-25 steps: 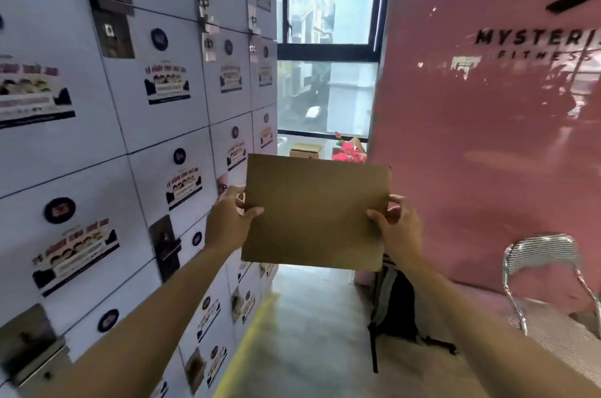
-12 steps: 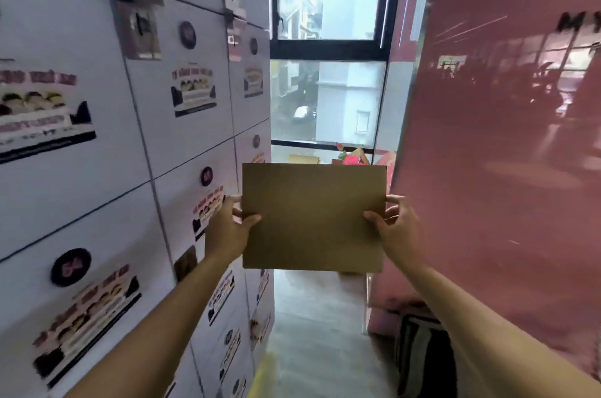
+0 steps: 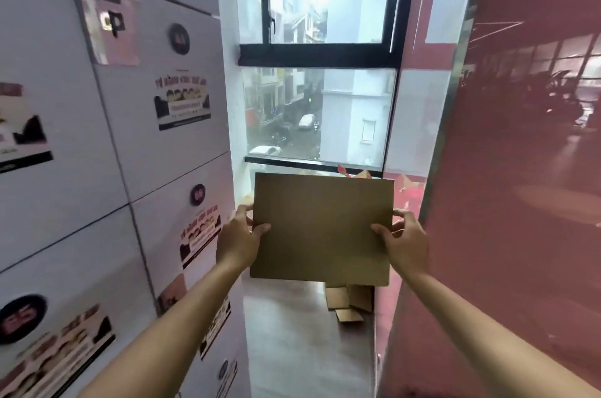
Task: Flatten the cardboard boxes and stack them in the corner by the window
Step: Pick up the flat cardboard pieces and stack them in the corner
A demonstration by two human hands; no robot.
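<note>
Both hands, left [image 3: 239,243] and right [image 3: 408,243], clamped on opposite edges of flattened cardboard [image 3: 322,228], apparently for carrying upright toward pile [image 3: 349,303] below window [image 3: 318,111].

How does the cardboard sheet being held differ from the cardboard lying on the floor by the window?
The held cardboard sheet is off the floor, gripped at its side edges by the left hand and right hand; the floor cardboard lies untouched by the pink wall. The held sheet shows one smooth, flat face, while the floor cardboard shows loose flaps splayed at angles. The held sheet is fully visible; the floor cardboard is partly hidden behind it. Both are plain brown.
</note>
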